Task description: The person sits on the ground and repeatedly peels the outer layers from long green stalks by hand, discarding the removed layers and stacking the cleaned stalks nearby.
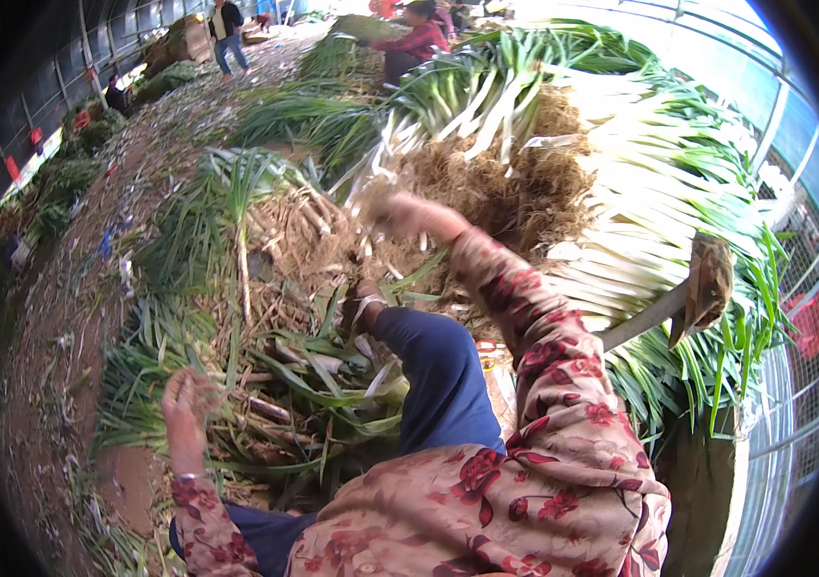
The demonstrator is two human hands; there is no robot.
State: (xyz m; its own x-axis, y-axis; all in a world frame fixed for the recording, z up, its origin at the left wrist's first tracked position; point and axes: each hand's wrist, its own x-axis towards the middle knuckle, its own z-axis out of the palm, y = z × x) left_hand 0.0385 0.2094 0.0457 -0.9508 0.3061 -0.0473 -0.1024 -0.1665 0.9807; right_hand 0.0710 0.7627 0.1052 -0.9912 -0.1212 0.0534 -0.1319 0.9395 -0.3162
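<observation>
My right hand (413,215) is stretched forward and blurred, beside the brown roots (481,177) of piled long green onions. Whether it grips a stalk is unclear. Nearer my body on the left, my left hand (189,404) hovers by green leaves with its fingers half curled and apart, nothing visible in it. Between my hands lies a heap of untrimmed green onions (301,223) with soil-coloured stalks. One stalk (242,270) sticks out across its left side. Loose leaves and peeled scraps (323,382) cover the ground by my leg. White cleaned stalks (640,180) form a thick stack on the right.
A wooden handle (644,317) with a cloth-like brown cover (709,281) juts out at my right. Red-handled scissors (489,353) lie beside my knee. Ahead, a person in a red checked top (420,36) is near more onions; another person (228,32) stands farther left.
</observation>
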